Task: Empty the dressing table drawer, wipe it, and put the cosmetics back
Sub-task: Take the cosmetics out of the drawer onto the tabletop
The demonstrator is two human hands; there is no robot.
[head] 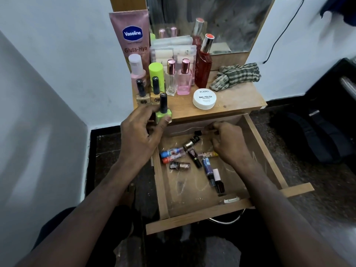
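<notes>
Emptying is partly done: a green polish bottle is grasped by the left hand at the surface's front-left edge, a small item is pinched by the right hand in the drawer, and several cosmetics remain inside; wiping is pending.

White painted walls meet in a corner at the far left of a small wooden dressing table. A mirror in a wooden frame stands at the table's far edge, its glass smudged. The floor is dark speckled stone, with a black skirting band along the wall foot. A black cable hangs down the right wall. Light is soft and even.
</notes>
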